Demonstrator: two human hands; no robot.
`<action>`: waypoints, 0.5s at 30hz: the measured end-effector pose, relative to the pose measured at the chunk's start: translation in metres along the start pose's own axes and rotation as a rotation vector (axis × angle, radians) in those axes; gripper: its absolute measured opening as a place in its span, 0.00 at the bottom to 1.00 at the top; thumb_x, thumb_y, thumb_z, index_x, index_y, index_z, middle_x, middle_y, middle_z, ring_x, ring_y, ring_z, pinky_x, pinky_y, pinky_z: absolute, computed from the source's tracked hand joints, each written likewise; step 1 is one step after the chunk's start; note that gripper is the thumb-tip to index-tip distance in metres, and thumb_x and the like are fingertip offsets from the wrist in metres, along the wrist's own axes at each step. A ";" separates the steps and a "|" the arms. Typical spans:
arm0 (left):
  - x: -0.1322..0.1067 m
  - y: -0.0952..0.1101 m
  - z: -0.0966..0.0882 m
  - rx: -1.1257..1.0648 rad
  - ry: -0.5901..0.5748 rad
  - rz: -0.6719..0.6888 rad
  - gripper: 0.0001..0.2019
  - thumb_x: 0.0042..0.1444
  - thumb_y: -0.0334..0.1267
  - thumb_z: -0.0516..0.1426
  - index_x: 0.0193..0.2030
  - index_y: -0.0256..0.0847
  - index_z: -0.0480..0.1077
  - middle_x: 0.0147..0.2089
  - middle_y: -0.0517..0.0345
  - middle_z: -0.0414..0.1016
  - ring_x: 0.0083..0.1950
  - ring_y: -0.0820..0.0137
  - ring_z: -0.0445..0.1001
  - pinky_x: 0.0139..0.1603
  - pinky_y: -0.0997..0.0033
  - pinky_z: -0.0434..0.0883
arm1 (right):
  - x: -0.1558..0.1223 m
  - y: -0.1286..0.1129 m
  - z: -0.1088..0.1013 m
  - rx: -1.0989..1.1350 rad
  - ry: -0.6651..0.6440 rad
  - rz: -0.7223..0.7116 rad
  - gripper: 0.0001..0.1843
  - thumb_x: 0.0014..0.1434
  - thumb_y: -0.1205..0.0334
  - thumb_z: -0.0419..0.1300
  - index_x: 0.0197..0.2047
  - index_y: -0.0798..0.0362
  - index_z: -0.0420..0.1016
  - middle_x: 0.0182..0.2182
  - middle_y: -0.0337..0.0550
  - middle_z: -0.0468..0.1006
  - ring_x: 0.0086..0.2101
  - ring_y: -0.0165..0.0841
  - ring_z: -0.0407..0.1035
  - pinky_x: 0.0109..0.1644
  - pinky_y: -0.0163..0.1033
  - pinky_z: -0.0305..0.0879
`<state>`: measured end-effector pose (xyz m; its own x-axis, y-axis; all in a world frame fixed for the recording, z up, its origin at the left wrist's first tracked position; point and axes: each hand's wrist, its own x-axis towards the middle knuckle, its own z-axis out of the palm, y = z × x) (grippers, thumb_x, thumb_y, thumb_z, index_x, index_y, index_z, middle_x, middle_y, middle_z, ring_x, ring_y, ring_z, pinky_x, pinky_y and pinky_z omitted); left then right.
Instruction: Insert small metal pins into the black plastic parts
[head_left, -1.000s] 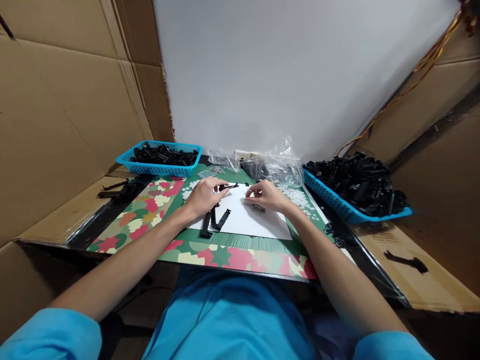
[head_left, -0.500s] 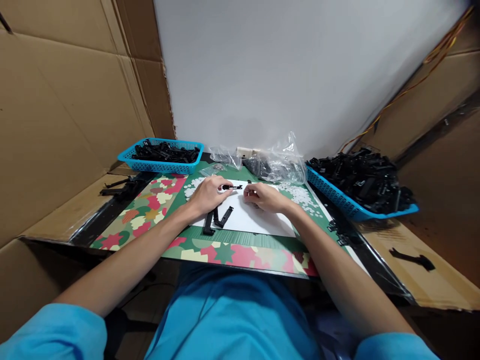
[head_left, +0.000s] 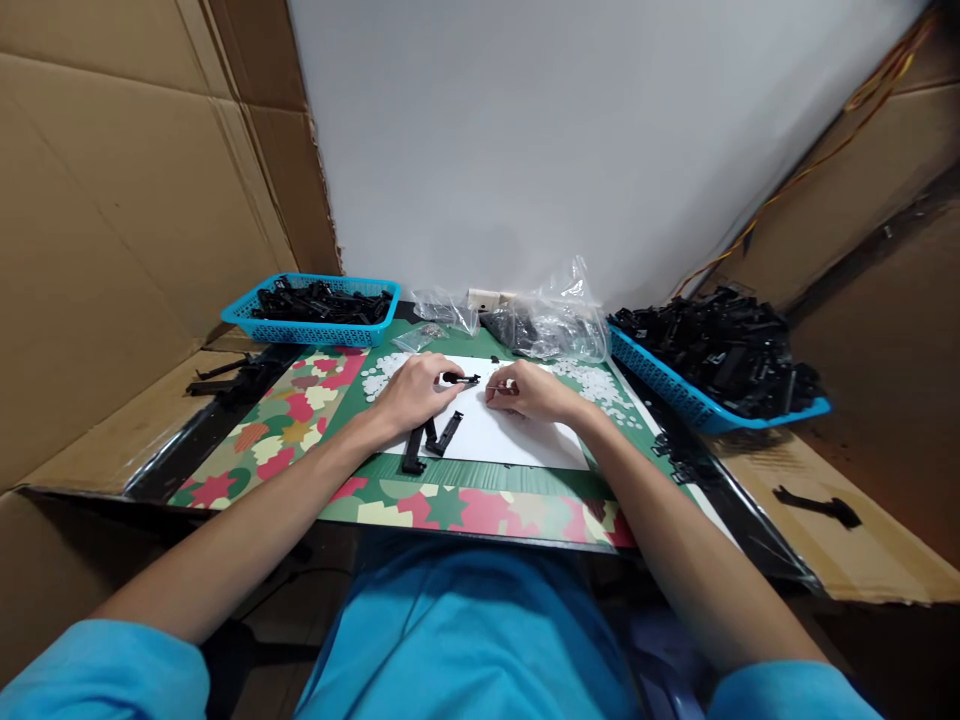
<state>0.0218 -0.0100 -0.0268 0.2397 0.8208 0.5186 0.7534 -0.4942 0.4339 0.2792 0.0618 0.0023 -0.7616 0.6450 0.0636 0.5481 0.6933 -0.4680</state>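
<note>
My left hand (head_left: 414,390) pinches one end of a slim black plastic part (head_left: 460,379) over a white sheet (head_left: 517,436). My right hand (head_left: 529,390) is closed in a pinch close to the part's free end; what its fingertips hold is too small to name. A few more black strips (head_left: 431,442) lie on the sheet's left edge, just below my left wrist. White discs (head_left: 600,385) are scattered on the green mat on both sides of my hands.
A blue basket of black parts (head_left: 319,308) stands at the back left, and a fuller one (head_left: 720,360) at the right. Clear plastic bags (head_left: 551,325) lie against the wall. Cardboard walls close in both sides. A loose black part (head_left: 817,505) lies on cardboard at the right.
My right hand has come in towards the black part and lifted slightly off the sheet. My left hand keeps its hold. The view has shifted a little.
</note>
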 end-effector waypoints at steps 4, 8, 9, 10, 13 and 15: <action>0.001 0.003 -0.002 0.010 0.000 0.002 0.09 0.67 0.42 0.65 0.50 0.44 0.84 0.47 0.51 0.85 0.47 0.60 0.81 0.50 0.59 0.76 | -0.001 -0.003 -0.004 0.013 0.007 -0.027 0.06 0.64 0.60 0.67 0.42 0.51 0.86 0.37 0.45 0.84 0.32 0.33 0.70 0.36 0.37 0.58; 0.000 0.004 -0.003 -0.002 0.006 -0.010 0.09 0.67 0.42 0.64 0.49 0.44 0.84 0.46 0.51 0.86 0.46 0.60 0.82 0.51 0.58 0.76 | -0.001 -0.001 -0.010 0.160 0.055 -0.061 0.11 0.68 0.56 0.64 0.40 0.55 0.83 0.37 0.48 0.83 0.31 0.33 0.71 0.37 0.39 0.62; 0.000 0.004 -0.003 -0.011 0.009 -0.014 0.09 0.67 0.42 0.64 0.49 0.44 0.84 0.46 0.51 0.86 0.46 0.60 0.82 0.51 0.59 0.76 | -0.001 0.000 -0.010 0.211 0.059 -0.066 0.13 0.68 0.54 0.64 0.40 0.55 0.83 0.38 0.48 0.83 0.32 0.33 0.71 0.38 0.39 0.64; 0.000 0.004 -0.003 -0.020 0.011 -0.017 0.09 0.66 0.42 0.64 0.49 0.44 0.84 0.47 0.51 0.86 0.46 0.61 0.82 0.50 0.60 0.76 | -0.001 0.000 -0.011 0.258 0.063 -0.072 0.14 0.69 0.52 0.64 0.41 0.55 0.82 0.38 0.49 0.83 0.33 0.34 0.72 0.39 0.39 0.65; 0.000 0.004 -0.001 -0.044 0.015 -0.017 0.08 0.66 0.41 0.64 0.48 0.44 0.84 0.47 0.52 0.86 0.44 0.62 0.81 0.47 0.61 0.76 | -0.001 0.000 -0.011 0.333 0.074 -0.103 0.13 0.69 0.53 0.64 0.42 0.55 0.83 0.41 0.49 0.85 0.40 0.37 0.76 0.44 0.40 0.70; 0.000 0.005 -0.001 -0.055 0.015 -0.013 0.08 0.66 0.41 0.65 0.48 0.45 0.84 0.47 0.52 0.86 0.44 0.62 0.81 0.47 0.61 0.76 | -0.001 0.000 -0.010 0.344 0.076 -0.115 0.11 0.69 0.57 0.64 0.41 0.54 0.83 0.41 0.49 0.86 0.41 0.36 0.77 0.47 0.41 0.70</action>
<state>0.0250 -0.0124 -0.0239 0.2210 0.8229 0.5234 0.7216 -0.4990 0.4799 0.2832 0.0643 0.0112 -0.7763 0.6003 0.1921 0.3023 0.6221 -0.7222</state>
